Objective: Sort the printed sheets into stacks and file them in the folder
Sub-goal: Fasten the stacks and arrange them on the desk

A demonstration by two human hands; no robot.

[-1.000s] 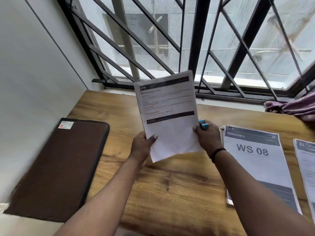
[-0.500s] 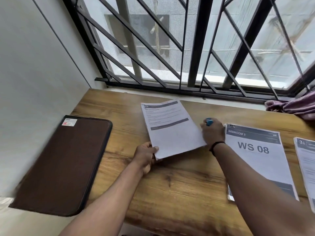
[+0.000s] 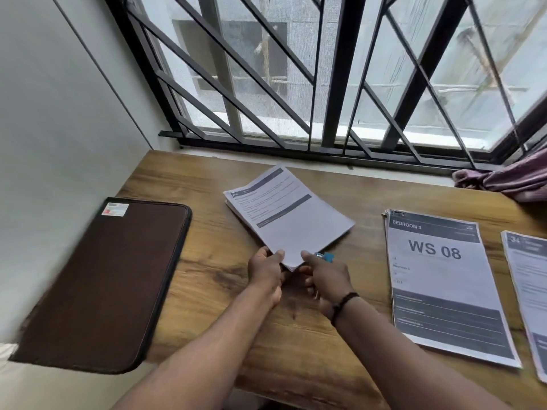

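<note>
A thick stack of printed sheets (image 3: pixel 288 216) lies near the middle of the wooden table (image 3: pixel 207 261), turned so its near corner points toward six o'clock. Both hands meet at that corner. The left hand (image 3: pixel 265 269) pinches it from the seven o'clock side, thumb on top of the paper and fingers curled beneath. The right hand (image 3: pixel 325 275) grips it from the five o'clock side, thumb on the top sheet, and also has a small blue object (image 3: pixel 325 256) tucked in its fingers; what that object is cannot be told. A dark band (image 3: pixel 343 301) circles the right wrist.

At nine o'clock from the stack, well apart, a closed dark brown zip folder (image 3: pixel 100 285) lies flat with a small label at its far corner, hanging partly over the table's left edge. At three o'clock lies a second stack headed "BEDROOM 3 WS 08" (image 3: pixel 441 285), and just beside it, at the frame's right edge, a third stack (image 3: pixel 529 291). A purple cloth (image 3: pixel 503 180) is bunched at two o'clock by the barred window (image 3: pixel 340 84).
</note>
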